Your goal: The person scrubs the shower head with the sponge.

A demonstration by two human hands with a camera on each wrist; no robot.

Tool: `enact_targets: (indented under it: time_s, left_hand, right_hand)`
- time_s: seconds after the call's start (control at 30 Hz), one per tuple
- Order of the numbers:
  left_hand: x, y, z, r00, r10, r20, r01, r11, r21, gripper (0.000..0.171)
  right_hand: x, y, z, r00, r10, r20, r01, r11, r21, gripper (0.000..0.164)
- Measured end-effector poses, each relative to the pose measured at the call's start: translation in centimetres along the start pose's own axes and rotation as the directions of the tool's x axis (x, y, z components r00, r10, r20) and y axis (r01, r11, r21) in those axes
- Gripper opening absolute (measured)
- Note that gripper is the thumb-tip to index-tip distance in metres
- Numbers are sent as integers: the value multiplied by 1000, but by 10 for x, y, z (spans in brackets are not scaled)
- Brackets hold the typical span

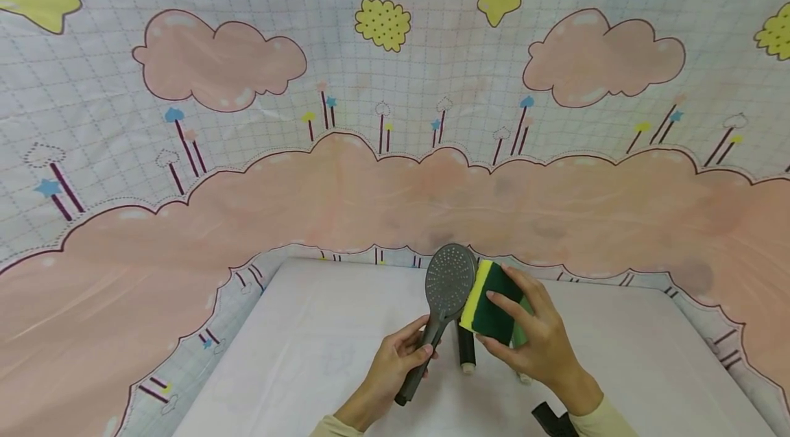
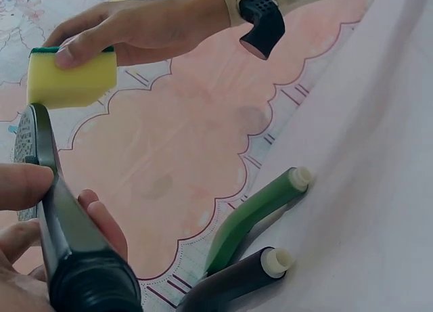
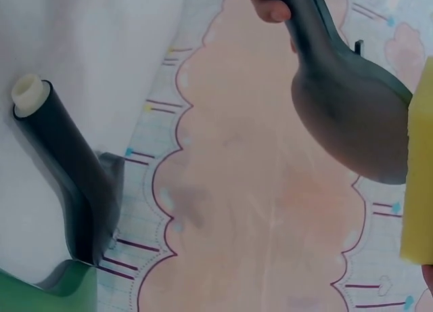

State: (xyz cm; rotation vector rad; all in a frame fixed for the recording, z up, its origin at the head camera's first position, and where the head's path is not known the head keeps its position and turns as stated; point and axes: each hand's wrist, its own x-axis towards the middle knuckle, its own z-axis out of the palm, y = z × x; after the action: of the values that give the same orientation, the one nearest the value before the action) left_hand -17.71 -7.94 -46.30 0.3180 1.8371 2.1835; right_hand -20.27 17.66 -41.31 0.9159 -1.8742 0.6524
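In the head view my left hand (image 1: 398, 358) grips the handle of a dark grey shower head (image 1: 451, 279), its spray face turned toward me. My right hand (image 1: 546, 337) pinches a yellow sponge with a dark green scouring side (image 1: 496, 303) between thumb and fingers. The sponge's yellow side meets the right edge of the shower head. From the left wrist, the yellow sponge (image 2: 71, 78) sits at the rim of the shower head (image 2: 44, 139). The right wrist view shows the back of the shower head (image 3: 345, 116), with the sponge (image 3: 419, 170) against it.
Behind my hands, a black handle-shaped piece (image 2: 233, 285) and a green one (image 2: 257, 214), each with a pale end, lie on the white table (image 1: 296, 341). A cloud-patterned cloth (image 1: 370, 197) hangs behind. A black device (image 2: 262, 24) is on the right wrist.
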Motion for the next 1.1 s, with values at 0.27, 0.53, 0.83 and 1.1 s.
enact_targets:
  time_s: [0.27,0.53,0.83,1.1]
  left_hand:
    - [-1,-1,-3,1000,11,-9,-11,1000,23,62]
    - [-4,-4,-9,1000,-1,13,1,998,56,63]
    - [-5,-6,-17,1000,12,11,-13,995,95,61]
    - [0,-6,-21,999,53,-11,-51,990,130,63]
  right_hand:
    - [1,3,-2,1000,23,0,-23,1000,17,62]
    - [0,6,-5,999,42,16,-42,998,48,61]
    - [-4,7,-6,996,70,51,-74,994,79,61]
    - [-7,5,-5,994,96,60,-104,986,132,62]
